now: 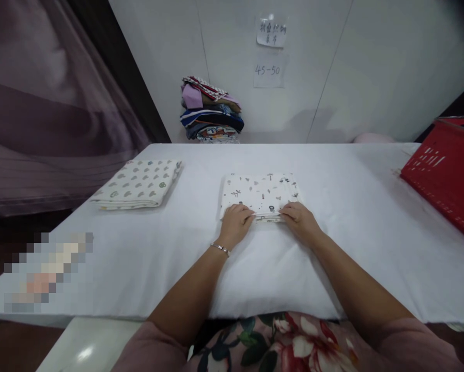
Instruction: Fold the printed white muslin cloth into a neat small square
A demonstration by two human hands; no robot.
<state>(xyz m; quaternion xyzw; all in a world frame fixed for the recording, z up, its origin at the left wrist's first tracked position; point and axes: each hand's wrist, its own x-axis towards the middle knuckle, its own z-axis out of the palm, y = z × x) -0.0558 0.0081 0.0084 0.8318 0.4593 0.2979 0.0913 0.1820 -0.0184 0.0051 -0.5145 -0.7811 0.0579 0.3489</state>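
Observation:
A white cloth with small dark and grey prints lies folded into a flat rectangle in the middle of the table. At its near left corner, my left hand has its fingers closed on the folded edge; a silver bracelet circles that wrist. My right hand pinches the same near edge at the right corner. Several layers of the fold show between the two hands. To the left lies a second folded cloth, cream with rows of grey-green prints, touched by neither hand.
A white cover spreads over the table. On the right stands a red plastic basket. Behind the far edge rises a stack of folded fabrics against the wall. A purple curtain hangs at left. Part of the near left table is pixelated.

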